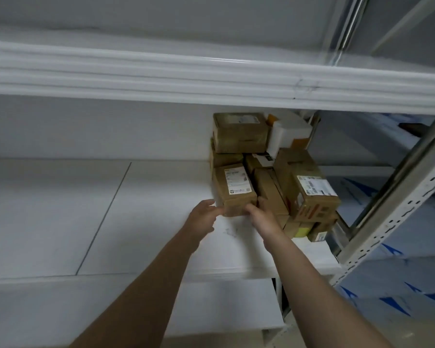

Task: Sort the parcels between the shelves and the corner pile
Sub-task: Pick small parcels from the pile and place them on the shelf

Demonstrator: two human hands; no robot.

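Note:
Several brown cardboard parcels are stacked at the right end of a white shelf [148, 222]. The nearest one is a small brown box [234, 189] with a white label on top. My left hand [202, 217] touches its left front corner with fingers spread. My right hand [260, 214] grips its right side, fingers tucked between it and the neighbouring narrow box [271, 192]. A larger labelled box [309, 194] stands further right. Another box [239, 133] and a white wrapped parcel [286, 133] sit on top at the back.
A white shelf beam [211, 81] crosses overhead. A perforated metal upright [392, 222] stands at the right, with blue-and-white sacks [399, 285] beyond it. The left part of the shelf is bare white board, and a lower shelf [211, 310] shows below.

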